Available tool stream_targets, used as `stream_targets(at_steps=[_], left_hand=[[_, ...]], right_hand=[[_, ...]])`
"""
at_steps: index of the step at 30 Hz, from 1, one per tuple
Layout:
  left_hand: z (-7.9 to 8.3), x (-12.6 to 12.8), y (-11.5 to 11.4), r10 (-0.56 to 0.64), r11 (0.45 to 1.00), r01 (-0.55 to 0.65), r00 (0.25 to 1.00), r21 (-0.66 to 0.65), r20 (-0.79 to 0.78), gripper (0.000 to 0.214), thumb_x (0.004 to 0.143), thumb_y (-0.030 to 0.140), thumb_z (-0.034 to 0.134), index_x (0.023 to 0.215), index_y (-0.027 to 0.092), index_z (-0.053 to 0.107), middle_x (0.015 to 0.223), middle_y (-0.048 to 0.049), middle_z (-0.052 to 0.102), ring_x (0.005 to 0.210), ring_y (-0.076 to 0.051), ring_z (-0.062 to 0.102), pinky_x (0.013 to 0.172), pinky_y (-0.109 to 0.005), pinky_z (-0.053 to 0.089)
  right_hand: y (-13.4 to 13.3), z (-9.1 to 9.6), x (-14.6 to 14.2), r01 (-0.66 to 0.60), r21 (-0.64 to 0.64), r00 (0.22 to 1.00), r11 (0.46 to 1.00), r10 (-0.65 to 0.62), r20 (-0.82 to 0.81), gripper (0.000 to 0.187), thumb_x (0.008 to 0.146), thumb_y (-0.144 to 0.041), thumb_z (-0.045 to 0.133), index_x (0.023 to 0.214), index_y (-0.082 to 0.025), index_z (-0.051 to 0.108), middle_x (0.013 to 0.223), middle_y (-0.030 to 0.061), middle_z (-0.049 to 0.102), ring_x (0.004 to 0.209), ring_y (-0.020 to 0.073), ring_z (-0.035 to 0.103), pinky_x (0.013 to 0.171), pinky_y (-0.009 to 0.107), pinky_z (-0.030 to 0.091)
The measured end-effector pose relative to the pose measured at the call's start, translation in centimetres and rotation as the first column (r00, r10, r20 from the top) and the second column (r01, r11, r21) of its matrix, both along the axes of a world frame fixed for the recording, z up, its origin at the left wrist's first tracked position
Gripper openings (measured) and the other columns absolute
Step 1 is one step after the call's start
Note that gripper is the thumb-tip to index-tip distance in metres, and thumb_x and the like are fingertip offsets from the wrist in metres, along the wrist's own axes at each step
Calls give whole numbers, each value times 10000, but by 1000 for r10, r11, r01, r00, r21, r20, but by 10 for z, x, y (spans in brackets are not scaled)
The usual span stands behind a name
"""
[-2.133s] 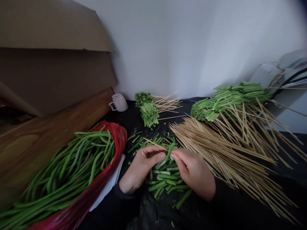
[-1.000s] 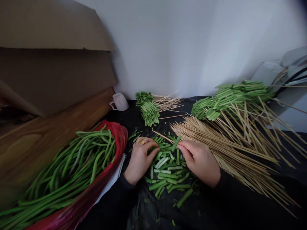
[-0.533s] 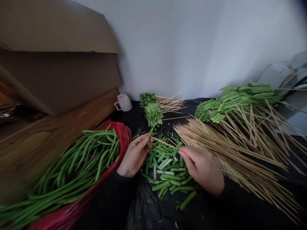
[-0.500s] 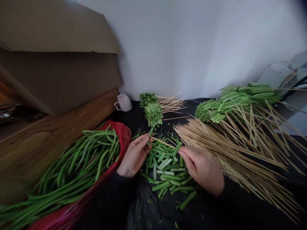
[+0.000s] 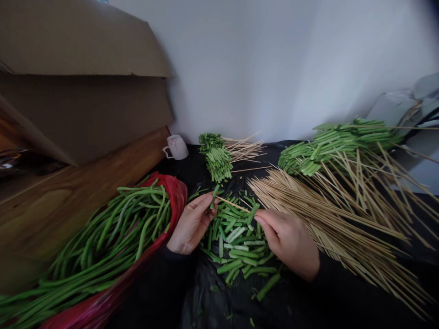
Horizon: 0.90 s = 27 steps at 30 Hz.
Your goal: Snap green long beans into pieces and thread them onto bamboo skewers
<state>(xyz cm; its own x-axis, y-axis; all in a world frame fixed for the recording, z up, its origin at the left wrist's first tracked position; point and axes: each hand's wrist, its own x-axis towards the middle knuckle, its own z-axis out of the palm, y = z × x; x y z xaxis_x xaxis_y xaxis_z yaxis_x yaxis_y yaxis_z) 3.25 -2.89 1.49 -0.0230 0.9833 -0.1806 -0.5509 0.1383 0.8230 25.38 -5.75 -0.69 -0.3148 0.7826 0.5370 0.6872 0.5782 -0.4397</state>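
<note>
My left hand (image 5: pixel 192 224) pinches a short green bean piece (image 5: pixel 214 193) between thumb and fingers, just above a loose heap of cut bean pieces (image 5: pixel 240 246) on black plastic. My right hand (image 5: pixel 290 242) grips a thin bamboo skewer (image 5: pixel 233 205) with a bean piece (image 5: pixel 253 213) threaded on it near my fingers. The skewer's pointed tip reaches almost to the piece in my left hand.
A red bag (image 5: pixel 173 196) of long green beans (image 5: pixel 103 246) lies at the left. A big spread of bare skewers (image 5: pixel 329 214) covers the right. Finished bean skewers are stacked at the back middle (image 5: pixel 216 160) and back right (image 5: pixel 329 144). A white mug (image 5: pixel 177 147) and cardboard box (image 5: pixel 82 87) stand behind.
My left hand picked one bean piece out of the heap and lifted it toward the skewer tip. My right hand with the skewer stayed almost still. In the last half second little moved.
</note>
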Motion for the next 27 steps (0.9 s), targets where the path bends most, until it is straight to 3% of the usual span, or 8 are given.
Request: stream_targets(at_steps=[10,19,27], left_hand=[[-3,0,1,75,995,-70,994,65,-74,177,597,185,874,743,149,782,769,-25,736,745,-104,633,674,-181,503],[-8,5,-1,80,994,-64,977,85,-197,209,623,241,865,790,142,785,756,-30,740,735,-114,629,737,-224,482],[-6,-1,0,17,999,-11,992,47,-129,167,641,206,852,776,150,772,768,-22,724,748,-108,630,702,-209,484]], right_hand=[[-1,-1,0,4,-4,1000,1000,-4,7,271,980,-209,413,904,-179,671,859,50,708,786,177,654,712,276,409],[-2,-6,-2,16,-20,1000,1000,-16,-4,272,977,-201,405,895,-175,663,818,46,694,751,174,639,681,282,392],[-3,-3,-3,-1,-14,1000,1000,1,-8,291,980,-205,391,884,-181,664,834,51,702,778,175,646,695,277,405]])
